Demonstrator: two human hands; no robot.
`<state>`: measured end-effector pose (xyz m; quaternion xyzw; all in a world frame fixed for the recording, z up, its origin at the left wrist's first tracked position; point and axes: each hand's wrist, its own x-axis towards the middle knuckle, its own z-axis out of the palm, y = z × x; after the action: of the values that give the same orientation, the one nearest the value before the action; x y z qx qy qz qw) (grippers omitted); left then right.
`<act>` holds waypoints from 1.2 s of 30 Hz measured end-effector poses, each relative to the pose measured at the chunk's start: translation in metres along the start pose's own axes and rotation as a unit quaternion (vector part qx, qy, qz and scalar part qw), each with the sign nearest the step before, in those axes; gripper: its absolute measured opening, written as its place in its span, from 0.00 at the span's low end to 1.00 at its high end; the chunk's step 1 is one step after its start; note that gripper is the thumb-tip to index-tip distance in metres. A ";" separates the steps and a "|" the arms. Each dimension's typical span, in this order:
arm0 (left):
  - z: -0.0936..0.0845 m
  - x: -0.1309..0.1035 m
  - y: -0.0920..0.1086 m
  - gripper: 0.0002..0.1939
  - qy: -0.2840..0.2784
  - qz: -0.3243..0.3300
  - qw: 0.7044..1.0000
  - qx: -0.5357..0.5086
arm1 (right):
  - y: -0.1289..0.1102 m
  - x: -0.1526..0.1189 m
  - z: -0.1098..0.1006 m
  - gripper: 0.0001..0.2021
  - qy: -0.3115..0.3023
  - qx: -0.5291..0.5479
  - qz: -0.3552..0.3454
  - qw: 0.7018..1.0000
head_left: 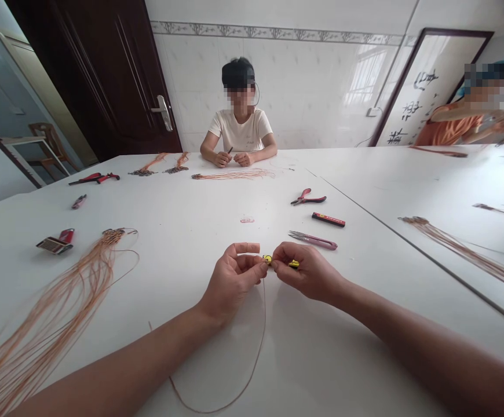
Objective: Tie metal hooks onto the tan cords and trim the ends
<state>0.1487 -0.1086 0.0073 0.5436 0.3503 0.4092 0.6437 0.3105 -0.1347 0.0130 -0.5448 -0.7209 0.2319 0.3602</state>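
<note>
My left hand (238,275) and my right hand (306,269) meet fingertip to fingertip just above the white table. Thumb and fingers of the left are pinched at the end of a thin brown cord (264,324), which hangs down and loops on the tabletop under my left forearm. A narrow yellow-and-black object (294,264) is held in my right hand, mostly covered by the fingers; its kind does not show. Yellow with black marks also shows between the two hands. Beyond my right hand lie thread snips (313,240) and a dark red-and-black bar (328,219).
Pliers with red handles (307,197) lie farther back. To the left are a bundle of orange cords (91,260), a small box (55,245), and other pliers (94,179). More cord bundles (464,243) lie right. One person (241,130) sits opposite, another (452,124) at right.
</note>
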 end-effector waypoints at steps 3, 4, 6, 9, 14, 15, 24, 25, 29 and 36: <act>-0.002 0.001 0.000 0.18 0.033 -0.006 0.999 0.003 | 0.004 0.002 -0.009 0.07 0.035 -0.077 -0.031 0.996; -0.003 0.002 0.000 0.18 0.042 -0.011 0.999 0.001 | 0.006 0.002 -0.013 0.08 0.037 -0.109 -0.040 0.993; -0.003 0.003 0.000 0.18 0.053 -0.017 0.998 -0.005 | 0.011 0.003 -0.018 0.13 0.024 -0.170 -0.043 0.984; -0.004 0.003 0.000 0.18 0.057 -0.018 0.998 -0.013 | 0.016 0.005 -0.020 0.12 -0.034 -0.230 -0.028 0.972; -0.004 0.003 0.000 0.18 0.056 -0.019 0.998 -0.012 | 0.018 0.006 -0.016 0.06 -0.076 -0.216 -0.015 0.973; -0.004 0.003 0.000 0.18 0.055 -0.021 0.998 -0.010 | 0.018 0.006 -0.016 0.05 -0.067 -0.214 -0.004 0.975; -0.006 0.003 -0.001 0.16 0.045 -0.028 0.999 0.008 | 0.017 0.006 -0.018 0.05 -0.065 -0.205 -0.004 0.977; -0.006 0.003 -0.001 0.16 0.043 -0.027 0.999 0.010 | 0.017 0.006 -0.018 0.04 -0.064 -0.206 -0.006 0.976; -0.005 0.004 -0.001 0.16 0.037 -0.021 0.999 0.014 | 0.017 0.007 -0.017 0.04 -0.062 -0.212 -0.018 0.975; -0.004 0.003 0.000 0.16 0.034 -0.016 0.999 0.010 | 0.021 0.008 -0.017 0.05 -0.075 -0.222 -0.038 0.971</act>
<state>0.1461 -0.1040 0.0068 0.5301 0.3845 0.4137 0.6325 0.3353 -0.1217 0.0105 -0.5644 -0.7995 0.0920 0.1837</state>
